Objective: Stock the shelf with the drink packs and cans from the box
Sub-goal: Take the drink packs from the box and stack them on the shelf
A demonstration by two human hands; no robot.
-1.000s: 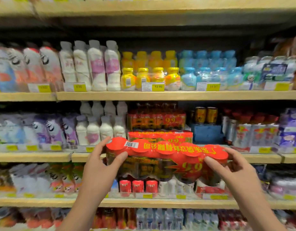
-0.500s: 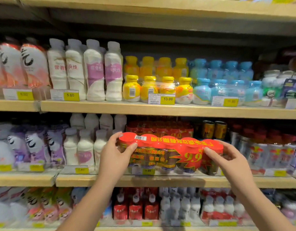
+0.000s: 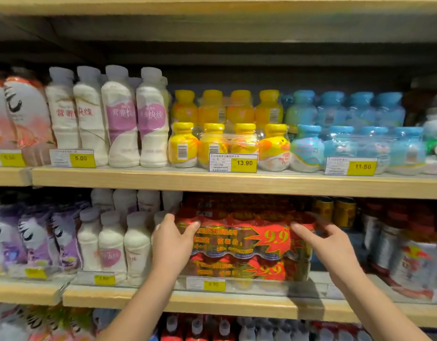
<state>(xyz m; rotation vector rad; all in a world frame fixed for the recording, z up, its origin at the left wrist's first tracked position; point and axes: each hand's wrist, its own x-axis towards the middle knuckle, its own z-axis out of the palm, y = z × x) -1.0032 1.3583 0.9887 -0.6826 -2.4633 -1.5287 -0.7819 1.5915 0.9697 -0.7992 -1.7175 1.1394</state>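
Observation:
A red shrink-wrapped drink pack (image 3: 244, 238) with a yellow "9.9" burst lies on top of another red pack (image 3: 239, 269) on the middle shelf (image 3: 178, 301). My left hand (image 3: 172, 244) grips the upper pack's left end, thumb across its front. At the pack's right end, my right hand (image 3: 328, 244) has its fingers curled on the wrap. Two gold cans (image 3: 335, 211) stand on the same shelf just right of the pack, further back. The box is out of view.
White milk bottles (image 3: 111, 242) crowd the pack's left side. Red-and-silver packs (image 3: 404, 254) fill the right. The upper shelf board (image 3: 237, 182) hangs close above the pack, holding white, yellow and blue bottles. A clear rail with yellow price tags (image 3: 213, 284) runs along the shelf front.
Both hands have carried the red pack up and forward from in front of the shelf edge onto the lower red pack. The view has moved closer to the shelf.

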